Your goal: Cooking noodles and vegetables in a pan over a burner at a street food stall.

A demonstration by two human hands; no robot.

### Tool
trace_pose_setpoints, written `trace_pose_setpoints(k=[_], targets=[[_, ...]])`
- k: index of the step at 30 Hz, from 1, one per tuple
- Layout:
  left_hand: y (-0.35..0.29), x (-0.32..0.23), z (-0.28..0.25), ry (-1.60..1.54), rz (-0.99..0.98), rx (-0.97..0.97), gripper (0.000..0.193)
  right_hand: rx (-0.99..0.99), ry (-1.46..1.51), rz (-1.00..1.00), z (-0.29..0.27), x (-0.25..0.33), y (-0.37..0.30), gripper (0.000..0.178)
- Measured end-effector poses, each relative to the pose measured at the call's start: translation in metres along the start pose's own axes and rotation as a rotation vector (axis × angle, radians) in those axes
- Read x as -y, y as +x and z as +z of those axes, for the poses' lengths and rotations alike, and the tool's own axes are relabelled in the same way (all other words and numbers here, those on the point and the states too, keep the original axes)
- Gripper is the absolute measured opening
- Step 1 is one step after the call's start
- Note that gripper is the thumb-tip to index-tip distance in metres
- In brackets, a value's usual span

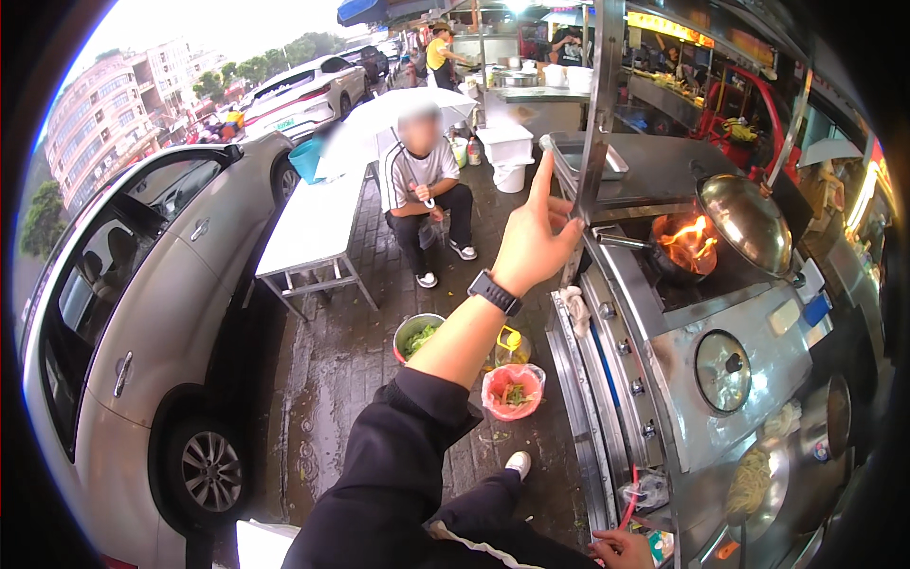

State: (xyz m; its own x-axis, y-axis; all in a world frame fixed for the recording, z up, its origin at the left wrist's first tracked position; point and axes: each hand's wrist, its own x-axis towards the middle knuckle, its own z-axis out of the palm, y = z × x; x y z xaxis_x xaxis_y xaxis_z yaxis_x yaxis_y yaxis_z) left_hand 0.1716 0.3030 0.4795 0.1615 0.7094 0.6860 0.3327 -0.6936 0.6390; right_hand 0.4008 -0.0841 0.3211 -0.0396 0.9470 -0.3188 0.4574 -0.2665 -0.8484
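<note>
My left hand (540, 237), with a dark watch (495, 292) on its wrist, is raised ahead of me. Its index finger points up and away, the thumb stands apart and the other fingers are bent; nothing is in it. Beyond it, to the right, a dark wok (675, 270) with flames inside sits on the steel cooking cart. At the lower edge my right hand (623, 549) is partly cut off, beside the cart's front and below a red strip (629, 498). Its fingers look curled; whatever they hold is hidden.
A shiny domed lid (747, 226) leans by the wok; a glass lid (722, 371) and pan of noodles (752, 481) lie nearer. On the wet paving stand a red lined basin (513, 406) and oil jug (513, 346). A person (421, 180) sits by a white table (308, 223); a car (142, 332) stands left.
</note>
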Motion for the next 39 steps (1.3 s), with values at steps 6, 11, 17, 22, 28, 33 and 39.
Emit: trace_pose_setpoints(k=[6, 11, 17, 22, 28, 33, 39], targets=[[-0.054, 0.044, -0.055, 0.015, -0.194, 0.064, 0.089, 0.195, -0.706, 0.120, 0.038, -0.017, 0.032, 0.030], [-0.096, 0.087, -0.126, 0.122, -0.336, 0.027, 0.087, 0.285, -0.382, 0.118, 0.086, -0.057, 0.068, 0.035], [-0.161, 0.165, -0.170, 0.095, -0.477, 0.037, 0.080, 0.478, -0.499, -0.015, 0.150, -0.037, 0.127, 0.025], [-0.314, 0.255, -0.186, 0.331, -0.616, 0.581, 0.043, 0.395, -0.532, -0.011, 0.208, -0.025, 0.188, 0.026], [-0.514, 0.270, -0.246, 0.522, -0.967, 1.493, 0.048, 0.629, -0.602, 0.098, 0.248, -0.072, 0.270, 0.019], [-0.578, 0.230, -0.286, 0.358, -1.469, 1.253, 0.036, 0.492, -0.591, 0.307, 0.258, -0.027, 0.304, 0.019], [-0.640, 0.202, -0.247, 0.187, -1.561, 1.026, 0.034, 0.507, -0.651, 0.048, 0.272, -0.048, 0.351, 0.022]])
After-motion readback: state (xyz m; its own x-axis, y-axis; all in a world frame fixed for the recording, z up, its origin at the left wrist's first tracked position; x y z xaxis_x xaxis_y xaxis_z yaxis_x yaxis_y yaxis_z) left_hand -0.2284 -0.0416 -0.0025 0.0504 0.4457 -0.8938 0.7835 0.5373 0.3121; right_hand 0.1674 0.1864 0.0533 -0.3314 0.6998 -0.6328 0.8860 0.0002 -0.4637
